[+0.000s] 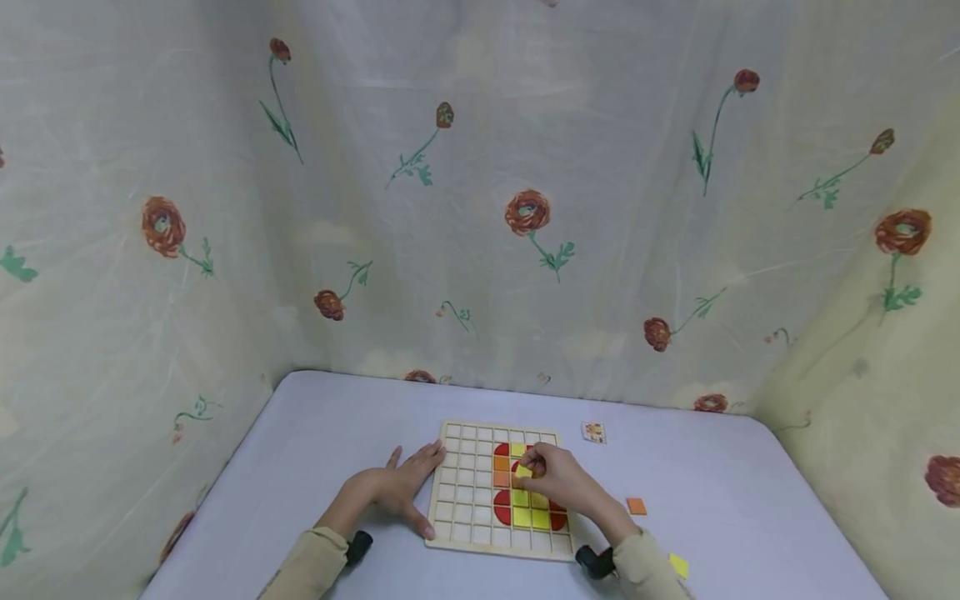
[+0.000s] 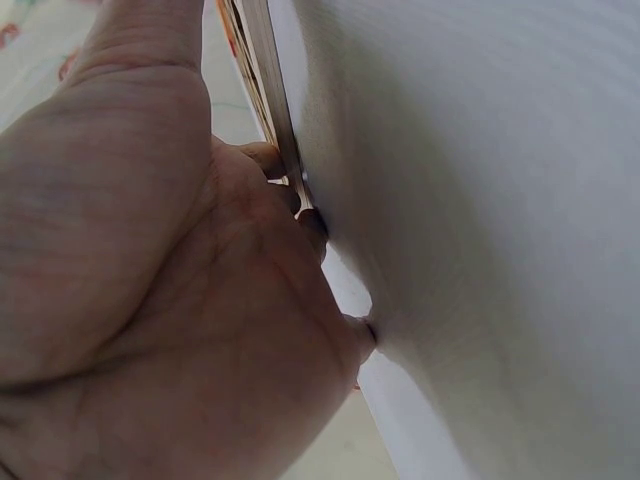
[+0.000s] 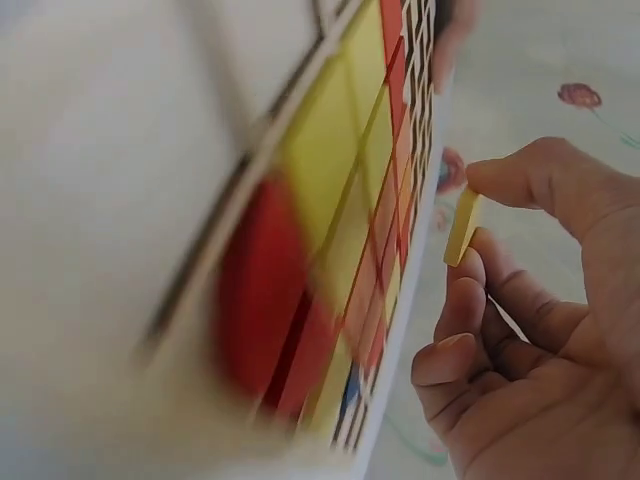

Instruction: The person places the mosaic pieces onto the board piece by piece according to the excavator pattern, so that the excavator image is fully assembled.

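Observation:
A wooden grid board (image 1: 467, 492) lies on the table, its right side partly filled with red rounded pieces (image 1: 502, 497), orange squares (image 1: 501, 479) and yellow squares (image 1: 541, 519). Along the board's left edge, my left hand (image 1: 401, 487) is spread, its thumb near the lower corner and its fingers higher up. The left wrist view shows that palm (image 2: 230, 280) beside the board's side. Over the filled part, my right hand (image 1: 558, 477) pinches a yellow square tile (image 3: 462, 228) between thumb and fingers. In the right wrist view the tile is held edge-on, apart from the board. The hand covers some cells.
Right of the board lie a loose orange tile (image 1: 636, 506) and, nearer the sleeve, a yellow tile (image 1: 678, 566). A small printed card (image 1: 593, 432) lies past the board's upper right corner. Flower-patterned curtains (image 1: 480, 250) surround the white table (image 1: 360, 417).

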Motion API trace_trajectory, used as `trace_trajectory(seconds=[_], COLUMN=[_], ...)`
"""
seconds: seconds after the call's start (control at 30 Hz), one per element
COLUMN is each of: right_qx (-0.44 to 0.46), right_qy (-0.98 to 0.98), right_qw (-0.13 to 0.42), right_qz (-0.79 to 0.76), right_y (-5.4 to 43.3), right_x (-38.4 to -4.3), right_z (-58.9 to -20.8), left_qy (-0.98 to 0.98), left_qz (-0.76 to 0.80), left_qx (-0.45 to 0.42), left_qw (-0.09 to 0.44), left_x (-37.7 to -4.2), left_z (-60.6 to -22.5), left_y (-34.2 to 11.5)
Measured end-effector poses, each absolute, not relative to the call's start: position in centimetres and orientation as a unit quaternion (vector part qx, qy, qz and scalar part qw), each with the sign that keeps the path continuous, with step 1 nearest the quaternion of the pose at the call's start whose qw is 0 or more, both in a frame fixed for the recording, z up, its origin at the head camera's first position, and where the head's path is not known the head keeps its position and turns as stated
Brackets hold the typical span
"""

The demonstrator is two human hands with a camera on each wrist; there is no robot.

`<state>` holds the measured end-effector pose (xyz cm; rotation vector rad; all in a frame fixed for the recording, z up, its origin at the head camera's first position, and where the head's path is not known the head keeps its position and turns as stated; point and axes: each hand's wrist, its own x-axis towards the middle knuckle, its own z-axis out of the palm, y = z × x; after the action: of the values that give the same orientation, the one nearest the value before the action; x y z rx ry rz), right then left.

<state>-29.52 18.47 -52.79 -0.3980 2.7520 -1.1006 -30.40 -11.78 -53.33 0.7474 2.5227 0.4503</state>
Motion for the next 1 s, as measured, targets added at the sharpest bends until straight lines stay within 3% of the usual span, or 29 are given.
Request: trace_trajectory(seconds=[0.4, 1.0], right_qx=[-0.169, -0.167], right_qy=[0.915, 0.914], right_qw=[0.066, 0.071], right_qz=[-0.360, -0.362], right_y=[14.3, 13.5], right_x=[-33.7, -35.0], right_z=[-53.8, -54.1], left_qy=[0.917, 0.921], left_qz=[0.164, 0.151], left_qx=[0.282, 0.275], left_qw=[0.230, 0.233], left_x=[-30.5, -30.5], left_z=[-53.3, -53.4], left_y=[-11.8, -11.9])
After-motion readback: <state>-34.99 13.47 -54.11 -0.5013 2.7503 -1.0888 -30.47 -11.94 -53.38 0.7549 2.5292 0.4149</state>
